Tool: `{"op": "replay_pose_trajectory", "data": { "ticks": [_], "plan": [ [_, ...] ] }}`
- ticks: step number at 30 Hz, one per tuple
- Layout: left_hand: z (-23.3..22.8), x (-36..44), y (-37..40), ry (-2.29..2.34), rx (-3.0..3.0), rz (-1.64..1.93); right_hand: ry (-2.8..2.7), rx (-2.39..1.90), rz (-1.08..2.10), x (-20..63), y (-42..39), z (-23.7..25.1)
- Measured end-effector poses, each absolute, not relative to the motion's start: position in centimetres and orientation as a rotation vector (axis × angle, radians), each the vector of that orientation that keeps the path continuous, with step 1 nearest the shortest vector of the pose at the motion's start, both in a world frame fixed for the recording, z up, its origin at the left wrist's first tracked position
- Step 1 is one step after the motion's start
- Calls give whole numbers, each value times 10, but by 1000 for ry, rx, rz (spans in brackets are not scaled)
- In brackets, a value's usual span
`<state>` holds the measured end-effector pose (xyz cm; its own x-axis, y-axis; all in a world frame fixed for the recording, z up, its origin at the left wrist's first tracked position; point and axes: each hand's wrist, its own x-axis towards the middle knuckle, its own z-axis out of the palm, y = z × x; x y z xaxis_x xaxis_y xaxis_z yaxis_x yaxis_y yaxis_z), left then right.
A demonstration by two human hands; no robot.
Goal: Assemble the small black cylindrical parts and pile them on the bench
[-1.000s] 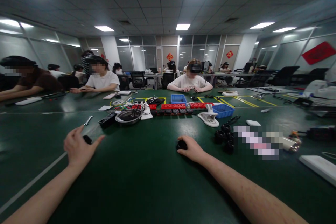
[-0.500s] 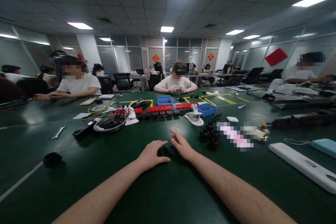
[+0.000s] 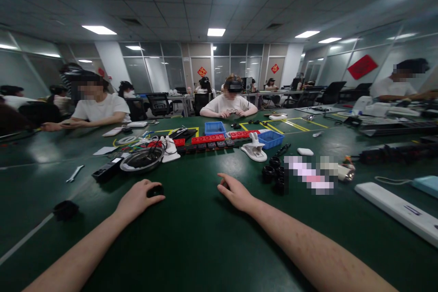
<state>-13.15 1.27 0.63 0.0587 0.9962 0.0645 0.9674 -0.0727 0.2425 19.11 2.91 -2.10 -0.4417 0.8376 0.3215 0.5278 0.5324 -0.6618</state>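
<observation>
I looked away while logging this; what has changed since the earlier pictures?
The right hand has let go of a black round part; the left hand now grips it and has moved it leftward. The other black round part, beside the left hand a second ago, now lies apart from that hand. The white clip and clustered black parts stayed put.

Bare left hand (image 3: 137,197), slim-fingered | bare left forearm (image 3: 87,241), tapering to the wrist | bare right hand (image 3: 238,194) | bare right forearm (image 3: 301,228), faintly speckled, tapering likewise
</observation>
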Motion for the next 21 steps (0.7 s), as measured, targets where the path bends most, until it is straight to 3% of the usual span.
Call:
{"op": "replay_pose_trajectory", "data": {
  "ticks": [8, 12, 18, 21],
  "plan": [
    [15, -189, -21, 2294, 2110, 223, -2180, -1142, 560, 189, 27, -21],
    [38, -192, -42, 2316, 2047, 425, -2180, -1154, 525, 187, 26, -21],
    [62, -235, -53, 2716, 1605, 910, -2175, -1175, 521, 185, 27, -22],
    [57, -264, -53, 2836, 1602, 922, -2153, -1185, 527, 185, 29, -24]
  ]
}}
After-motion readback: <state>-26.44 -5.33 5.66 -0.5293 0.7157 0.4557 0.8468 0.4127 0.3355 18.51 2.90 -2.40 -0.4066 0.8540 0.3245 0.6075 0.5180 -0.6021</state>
